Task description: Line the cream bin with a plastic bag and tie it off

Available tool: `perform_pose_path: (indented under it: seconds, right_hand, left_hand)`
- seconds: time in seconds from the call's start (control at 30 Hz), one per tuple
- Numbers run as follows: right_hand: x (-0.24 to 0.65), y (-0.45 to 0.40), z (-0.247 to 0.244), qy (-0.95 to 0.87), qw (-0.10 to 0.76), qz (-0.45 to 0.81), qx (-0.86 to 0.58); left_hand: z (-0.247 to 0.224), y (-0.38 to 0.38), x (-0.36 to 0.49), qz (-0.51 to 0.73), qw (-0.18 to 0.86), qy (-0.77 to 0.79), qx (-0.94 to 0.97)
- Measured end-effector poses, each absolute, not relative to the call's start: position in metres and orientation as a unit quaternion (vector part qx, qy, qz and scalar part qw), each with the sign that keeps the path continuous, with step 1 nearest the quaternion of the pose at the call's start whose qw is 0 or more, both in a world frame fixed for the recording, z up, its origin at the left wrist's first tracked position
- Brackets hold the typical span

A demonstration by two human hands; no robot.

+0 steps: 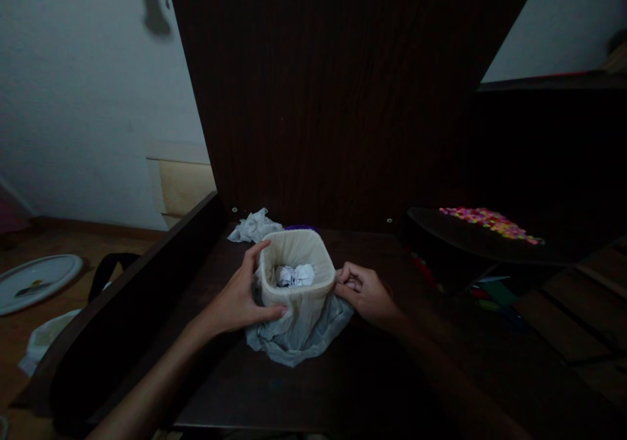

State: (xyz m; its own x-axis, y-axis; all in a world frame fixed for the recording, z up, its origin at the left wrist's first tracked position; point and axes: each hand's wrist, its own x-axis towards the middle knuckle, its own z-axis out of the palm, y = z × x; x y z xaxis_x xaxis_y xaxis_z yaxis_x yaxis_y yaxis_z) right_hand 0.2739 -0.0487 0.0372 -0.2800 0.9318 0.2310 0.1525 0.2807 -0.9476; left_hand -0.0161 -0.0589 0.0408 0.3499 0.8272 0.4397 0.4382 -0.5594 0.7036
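A small square wastebasket (322, 257) stands upright on the dark wooden surface, lined with a thin whitish plastic bag (298, 342) that is folded over the rim and hangs loosely outside. Crumpled white paper (296, 275) lies at its bottom. My left hand (247, 296) grips the left side of the wastebasket, thumb on the front and fingers along the rim. At the right corner, my right hand (362, 290) pinches the bag's edge just below the rim, fingers curled. A crumpled whitish plastic bag (255, 226) lies behind, to the left.
A tall dark wooden panel (313, 100) rises behind the surface. A raised wooden side board (142, 283) borders the left. On the right, a dark shelf (441, 231) carries a colourful string of small pieces (490, 223). A white oval lid-like object (39, 280) lies on the floor.
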Motion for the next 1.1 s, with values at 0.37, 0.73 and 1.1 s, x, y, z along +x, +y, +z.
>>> perform_pose_path:
  seconds: [0.37, 0.73, 1.1]
  right_hand:
    - [0.281, -0.040, 0.044, -0.824, 0.264, 0.170, -0.471]
    - [0.277, -0.033, 0.031, -0.775, 0.351, 0.245, -0.465]
    - [0.265, -0.004, 0.024, -0.690, 0.455, 0.353, -0.440]
  left_hand:
    - [0.011, -0.076, -0.039, 0.248, 0.184, 0.475, 0.824]
    - [0.008, -0.072, -0.052, 0.290, 0.175, 0.498, 0.798]
    - [0.017, -0.060, -0.062, 0.467, 0.297, 0.496, 0.669]
